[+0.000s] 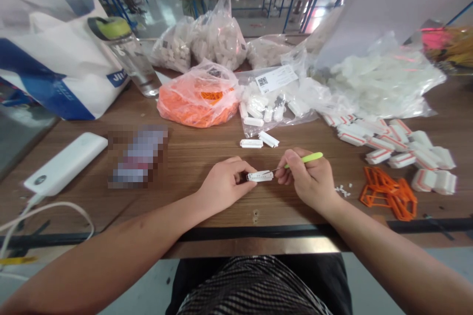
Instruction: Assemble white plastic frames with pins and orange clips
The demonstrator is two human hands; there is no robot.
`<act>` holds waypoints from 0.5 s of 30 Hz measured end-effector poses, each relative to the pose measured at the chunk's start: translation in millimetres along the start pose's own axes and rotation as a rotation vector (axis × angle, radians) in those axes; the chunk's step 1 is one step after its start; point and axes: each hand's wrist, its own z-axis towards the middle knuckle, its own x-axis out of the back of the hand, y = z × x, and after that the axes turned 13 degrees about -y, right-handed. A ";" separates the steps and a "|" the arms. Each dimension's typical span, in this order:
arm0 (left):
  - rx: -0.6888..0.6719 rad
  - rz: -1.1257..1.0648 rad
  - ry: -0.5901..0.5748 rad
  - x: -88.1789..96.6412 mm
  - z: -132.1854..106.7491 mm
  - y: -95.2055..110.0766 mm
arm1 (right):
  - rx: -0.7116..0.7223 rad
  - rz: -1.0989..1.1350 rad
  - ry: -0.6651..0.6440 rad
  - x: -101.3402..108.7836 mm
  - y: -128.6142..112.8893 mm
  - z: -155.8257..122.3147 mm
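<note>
While my left hand pinches a small white plastic tag near the wooden table's front edge, my right hand grips a lime-green metal-tipped pick touching it.

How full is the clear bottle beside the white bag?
Partly full: the clear bottle holds liquid only in its lower part, well below the green lid.

Hidden or blurred around the white plastic tag
The left hand partly covers it; to its left, a pixelated object is unreadable; to its right, the right hand covers part of a green pick, and tiny white bits are too small to tell.
</note>
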 end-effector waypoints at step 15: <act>0.025 -0.030 0.016 -2.1 0.3 -0.5 | 0.326 -0.494 -0.195 6.2 -6.6 -3.4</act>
